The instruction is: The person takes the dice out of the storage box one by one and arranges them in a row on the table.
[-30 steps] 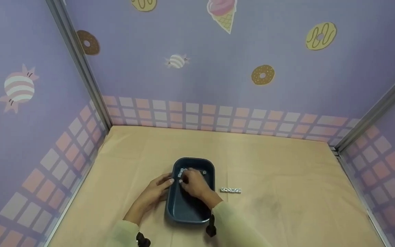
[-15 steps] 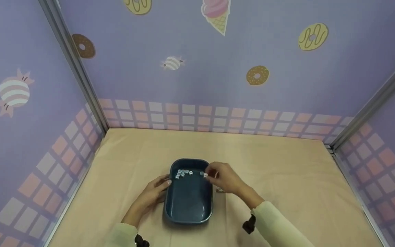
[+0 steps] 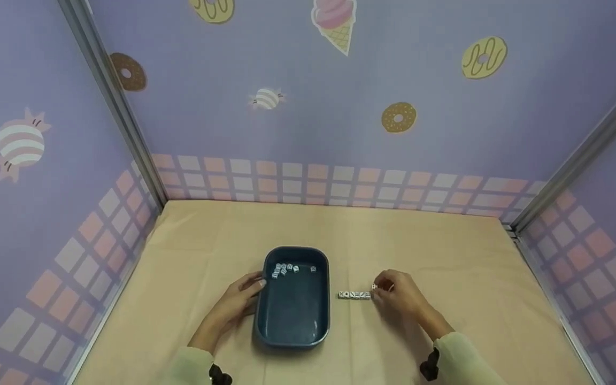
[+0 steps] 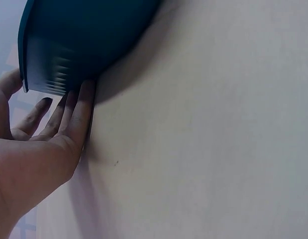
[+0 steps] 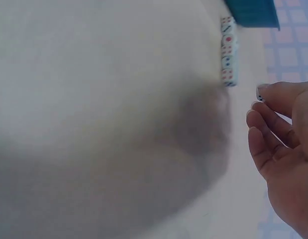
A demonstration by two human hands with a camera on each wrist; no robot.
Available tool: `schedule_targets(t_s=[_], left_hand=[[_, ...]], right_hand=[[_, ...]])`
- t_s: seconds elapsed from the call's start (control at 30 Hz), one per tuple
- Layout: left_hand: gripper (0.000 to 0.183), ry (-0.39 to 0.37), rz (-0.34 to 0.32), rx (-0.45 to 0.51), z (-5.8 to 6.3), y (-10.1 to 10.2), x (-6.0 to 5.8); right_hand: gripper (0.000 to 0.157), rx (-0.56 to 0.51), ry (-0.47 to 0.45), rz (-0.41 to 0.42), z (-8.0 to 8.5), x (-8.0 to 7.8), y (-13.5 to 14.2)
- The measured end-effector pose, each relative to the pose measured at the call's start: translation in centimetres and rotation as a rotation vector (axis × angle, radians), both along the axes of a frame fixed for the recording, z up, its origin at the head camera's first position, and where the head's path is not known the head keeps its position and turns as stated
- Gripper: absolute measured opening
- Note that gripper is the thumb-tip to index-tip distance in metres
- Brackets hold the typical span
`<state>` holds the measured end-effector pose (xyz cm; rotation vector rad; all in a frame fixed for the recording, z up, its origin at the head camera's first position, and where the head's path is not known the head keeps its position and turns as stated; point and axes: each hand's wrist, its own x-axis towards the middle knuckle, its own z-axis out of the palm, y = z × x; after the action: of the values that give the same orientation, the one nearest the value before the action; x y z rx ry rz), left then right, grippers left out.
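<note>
A dark blue rectangular tray (image 3: 293, 321) stands on the cloth, with several small white dice (image 3: 283, 269) near its far end. My left hand (image 3: 236, 299) rests against the tray's left side, thumb at the rim. In the left wrist view, the fingers (image 4: 83, 107) extend fairly straight to the outer wall. To the tray's right lies a row of dice (image 3: 354, 295), touching end to end. My right hand (image 3: 401, 294) pinches a single die (image 3: 374, 286) at the row's right end. In the right wrist view, that die (image 5: 259, 93) sits between thumb and fingertip, apart from the row.
A pale peach cloth (image 3: 447, 256) covers the table. Purple walls (image 3: 308, 128) with sweet pictures and a checked band enclose the back and sides. Metal posts (image 3: 121, 101) stand at the corners.
My right hand has come out of the tray and moved right with a die, to the far end of the row. The left hand stays at the tray's side.
</note>
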<state>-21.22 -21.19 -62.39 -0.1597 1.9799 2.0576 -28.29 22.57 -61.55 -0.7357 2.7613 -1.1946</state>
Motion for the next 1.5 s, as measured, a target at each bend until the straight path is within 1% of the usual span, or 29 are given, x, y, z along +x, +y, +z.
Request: schedule_targets(t_s=[0.13,0.3,0.5,0.63,0.73,1.03,1.13,1.23,1.37,1.5], left_hand=[[0.07,-0.002,-0.003,0.008,0.0,0.0,-0.1],[0.069,-0.004,-0.002,-0.001,0.1,0.0,0.0],[0.07,-0.001,-0.009,0.001,0.2,-0.2,-0.1],[0.069,0.007,-0.028,0.023,0.2,-0.3,-0.1],[0.069,0.005,-0.037,0.022,0.1,-0.2,-0.1],[0.067,-0.005,-0.017,-0.004,0.0,-0.2,-0.1],[0.067,-0.011,-0.006,-0.015,0.1,-0.1,0.0],[0.068,-0.013,-0.002,-0.019,0.2,0.0,0.1],[0.069,-0.01,-0.004,-0.02,0.2,-0.1,0.0],[0.07,-0.003,0.002,-0.019,0.2,-0.1,-0.1]], right_hand=[[0.011,0.012,-0.008,0.01,-1.0,0.1,0.4],[0.012,0.047,-0.006,0.019,-1.6,0.2,0.4],[0.012,0.056,-0.03,0.031,-1.5,0.2,0.3],[0.011,0.079,-0.055,0.035,-1.4,0.3,0.2],[0.012,0.092,-0.067,0.028,-1.3,0.4,0.1],[0.013,0.092,-0.062,0.012,-1.5,0.4,0.1],[0.012,0.098,-0.079,0.026,-1.1,0.2,0.0],[0.009,0.085,-0.076,0.04,-0.3,-0.1,-0.1],[0.012,-0.012,-0.033,0.033,1.4,-0.7,-1.4],[0.014,-0.129,0.015,0.049,3.5,-1.5,-4.9]])
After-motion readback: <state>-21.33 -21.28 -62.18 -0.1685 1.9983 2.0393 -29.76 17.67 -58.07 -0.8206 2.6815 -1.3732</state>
